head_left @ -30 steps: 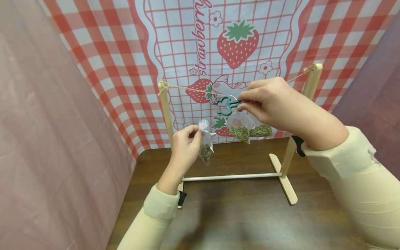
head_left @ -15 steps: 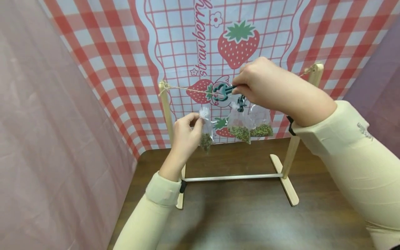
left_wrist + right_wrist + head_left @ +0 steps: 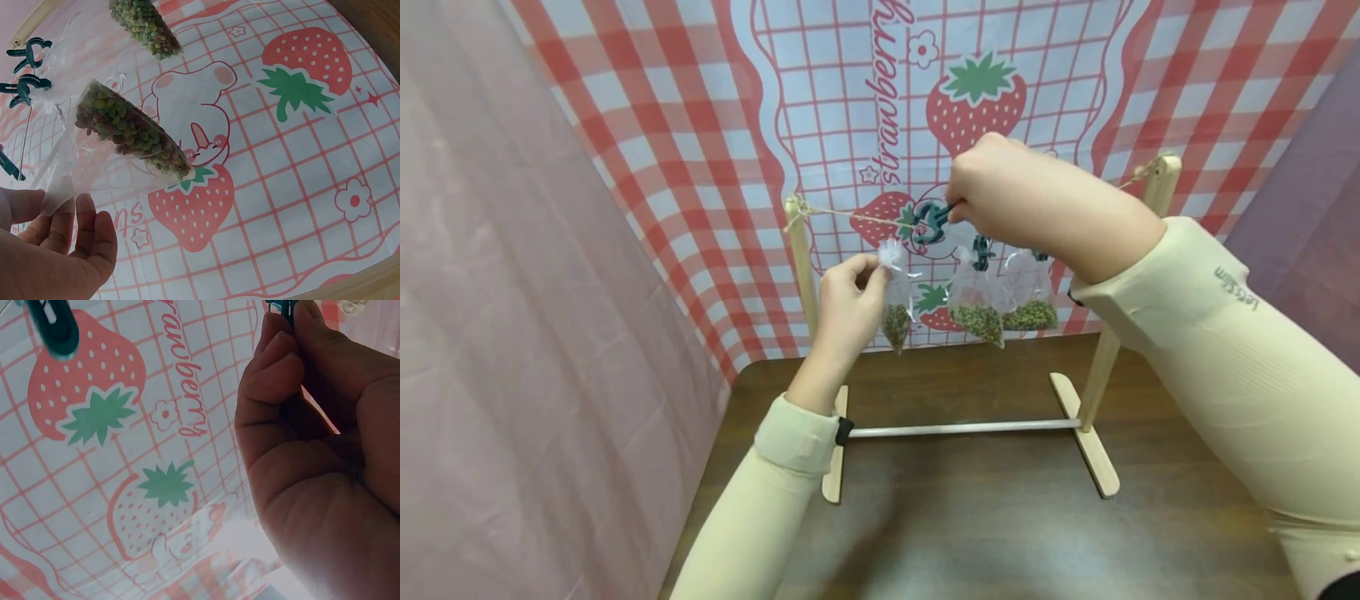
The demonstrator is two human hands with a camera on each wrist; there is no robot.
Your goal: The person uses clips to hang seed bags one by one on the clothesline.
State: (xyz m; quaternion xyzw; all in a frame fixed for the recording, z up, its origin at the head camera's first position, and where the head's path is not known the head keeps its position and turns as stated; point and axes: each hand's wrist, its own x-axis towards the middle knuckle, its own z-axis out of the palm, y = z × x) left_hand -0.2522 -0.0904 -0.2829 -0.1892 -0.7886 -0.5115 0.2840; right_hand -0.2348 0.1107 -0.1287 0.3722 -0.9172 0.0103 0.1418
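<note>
My left hand [image 3: 848, 304] pinches the gathered top of a small sheer white drawstring pouch [image 3: 896, 325] with greenish bits in its bottom. It hangs just below the string [image 3: 857, 216]. In the left wrist view, thumb and fingers grip the thin fabric of the pouch [image 3: 128, 128]. Above and to the right, my right hand [image 3: 1000, 187] pinches the handles of a dark green clip [image 3: 928, 223], whose mouth is at the string. Fingers hide most of that clip [image 3: 287, 311] in the right wrist view.
Two similar pouches, one at the middle [image 3: 976, 321] and one farther right [image 3: 1032, 315], hang from green clips on the string. A wooden frame [image 3: 802, 279] holds the string between its posts, joined low by a white rod [image 3: 962, 427]. Behind hangs a strawberry-print checked cloth [image 3: 662, 108].
My right hand has risen and moved left, bringing the clip to the string. My left hand has lifted the pouch closer to the string.
</note>
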